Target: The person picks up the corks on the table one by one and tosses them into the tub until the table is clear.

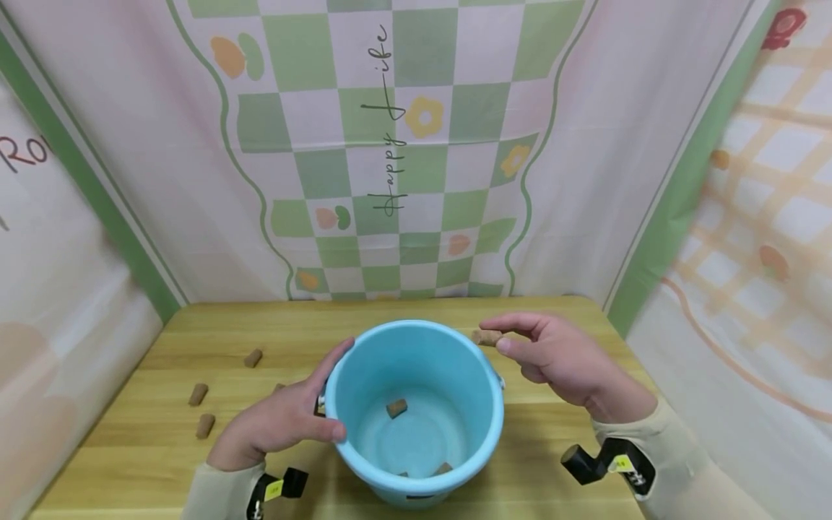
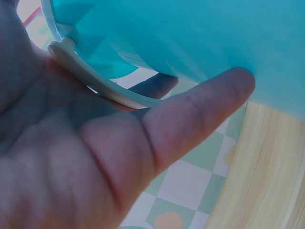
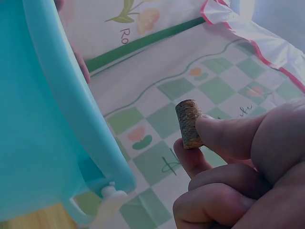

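A light-blue bucket (image 1: 414, 488) stands upright on the wooden table. My left hand (image 1: 286, 419) rests against its left side with fingers spread and fairly straight, thumb at the rim; in the left wrist view one straight finger (image 2: 205, 112) touches the outer wall beside the pale handle (image 2: 90, 76). To the right of the rim, my right hand (image 1: 552, 354) pinches a cork (image 1: 486, 337) between thumb and fingertips, outside the bucket; the right wrist view shows this cork (image 3: 189, 124) clearly. Inside the bucket lie a cork (image 1: 396, 409), another cork (image 1: 443, 469) and a small brown bit near the front wall.
Left of the bucket several loose corks lie on the table (image 1: 149, 390): one cork (image 1: 253, 358) farther back, one cork (image 1: 198, 394) and another cork (image 1: 205, 426) nearer, one partly hidden by my left hand. A patterned curtain (image 1: 416, 180) hangs behind the table.
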